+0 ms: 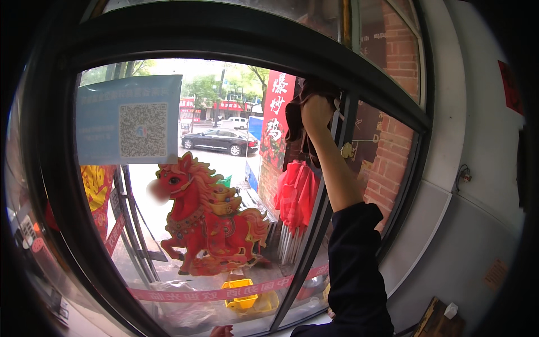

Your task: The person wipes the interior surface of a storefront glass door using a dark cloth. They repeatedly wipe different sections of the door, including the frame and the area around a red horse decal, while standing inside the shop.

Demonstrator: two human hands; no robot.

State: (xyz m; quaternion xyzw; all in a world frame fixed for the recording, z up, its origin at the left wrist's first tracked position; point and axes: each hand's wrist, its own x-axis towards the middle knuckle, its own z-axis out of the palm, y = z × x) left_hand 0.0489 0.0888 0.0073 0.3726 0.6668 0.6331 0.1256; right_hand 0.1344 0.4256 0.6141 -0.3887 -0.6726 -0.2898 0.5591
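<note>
My right hand is raised to the upper right corner of a window pane, gripping a dark cloth. The cloth lies bunched near the junction of the black window frame and a dark upright bar, and part of it hangs below my fist. At the bottom edge, only the fingers of my left hand show, close to the foot of the glass. A red horse decoration is on the pane, below a blue poster with a printed code.
Beyond the glass are red folded fabric on pale poles, a yellow basket and a parked black car. A wooden stool or table corner stands at lower right, bearing a small white object.
</note>
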